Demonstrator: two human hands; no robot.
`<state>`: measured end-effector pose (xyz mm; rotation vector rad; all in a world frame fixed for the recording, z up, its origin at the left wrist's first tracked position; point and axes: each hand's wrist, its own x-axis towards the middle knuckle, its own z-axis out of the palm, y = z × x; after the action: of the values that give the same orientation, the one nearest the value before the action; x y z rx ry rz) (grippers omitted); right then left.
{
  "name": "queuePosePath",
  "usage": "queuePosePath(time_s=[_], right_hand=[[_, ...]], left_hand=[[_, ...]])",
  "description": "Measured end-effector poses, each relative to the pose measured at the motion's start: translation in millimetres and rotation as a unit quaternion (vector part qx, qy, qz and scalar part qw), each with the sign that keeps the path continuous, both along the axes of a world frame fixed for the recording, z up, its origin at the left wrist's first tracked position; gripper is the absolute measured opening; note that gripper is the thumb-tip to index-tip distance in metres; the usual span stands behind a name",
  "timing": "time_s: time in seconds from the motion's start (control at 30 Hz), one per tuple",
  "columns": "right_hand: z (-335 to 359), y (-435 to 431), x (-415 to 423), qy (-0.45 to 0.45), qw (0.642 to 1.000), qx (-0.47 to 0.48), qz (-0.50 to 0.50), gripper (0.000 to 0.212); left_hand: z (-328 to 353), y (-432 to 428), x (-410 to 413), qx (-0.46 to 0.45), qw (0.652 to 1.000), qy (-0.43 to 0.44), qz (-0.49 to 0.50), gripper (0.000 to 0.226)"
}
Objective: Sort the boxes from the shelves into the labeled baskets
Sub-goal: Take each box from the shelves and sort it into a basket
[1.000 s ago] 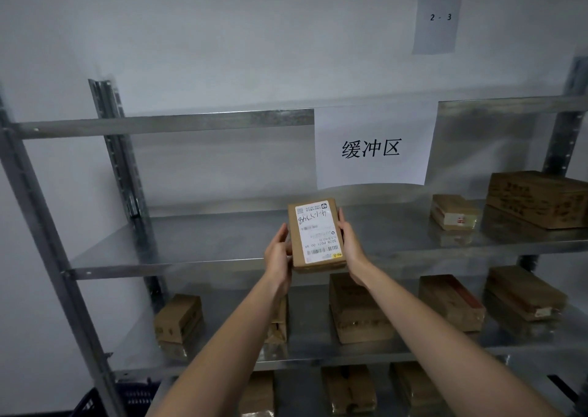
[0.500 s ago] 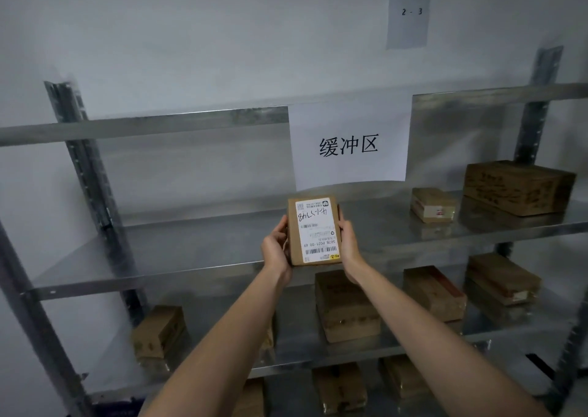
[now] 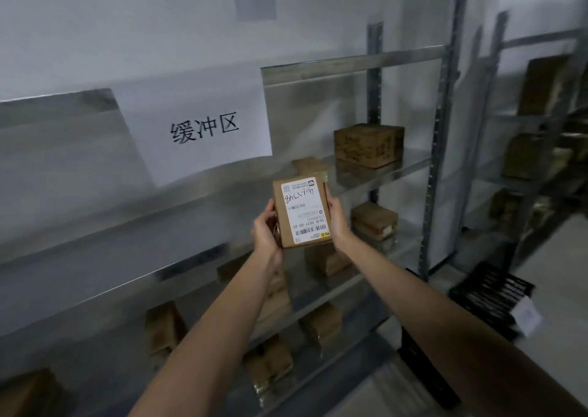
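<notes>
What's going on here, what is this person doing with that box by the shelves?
A person holds a small cardboard box up in front of metal shelving, left hand and right hand gripping its sides, its shipping label facing them. More boxes sit on the shelves. A black basket stands on the floor to the right; the box isn't in it yet.

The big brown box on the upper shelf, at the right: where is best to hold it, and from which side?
Probably the two short ends of the big brown box, coming from the shelf's open front. It lies flat, wide and looks too broad for one hand, and nothing stands on it.
</notes>
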<state>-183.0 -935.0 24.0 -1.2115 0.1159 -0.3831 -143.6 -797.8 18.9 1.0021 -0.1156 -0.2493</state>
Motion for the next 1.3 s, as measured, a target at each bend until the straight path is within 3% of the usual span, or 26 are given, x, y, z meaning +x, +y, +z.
queuePosePath(time_s=[0.3, 0.43, 0.73, 1.13, 1.3], right_hand=[[-5.5, -216.7, -65.2, -0.004, 0.995, -0.023, -0.101, 0.039], [-4.2, -323.6, -105.8, 0.023, 0.989, -0.05, -0.139, 0.049], [-20.6, -515.7, -175.6, 0.005, 0.977, 0.013, -0.211, 0.045], [-66.8, -721.6, -109.0, 0.025, 0.953, -0.093, -0.288, 0.047], [-77.8, -798.8, -56.9, 0.027, 0.954, -0.083, -0.287, 0.046]], left_hand=[[2.6, -226.0, -44.5, -0.01, 0.995, 0.013, -0.099, 0.047], [-1.3, -340.9, -68.4, -0.025, 0.99, 0.023, -0.138, 0.046], [-13.3, -542.2, -118.1, 0.001, 0.976, 0.025, -0.218, 0.039], [-37.6, -748.7, -64.7, 0.014, 0.964, 0.053, -0.262, 0.038], [-46.3, -823.5, -13.3, 0.033, 0.962, 0.079, -0.257, 0.044]])
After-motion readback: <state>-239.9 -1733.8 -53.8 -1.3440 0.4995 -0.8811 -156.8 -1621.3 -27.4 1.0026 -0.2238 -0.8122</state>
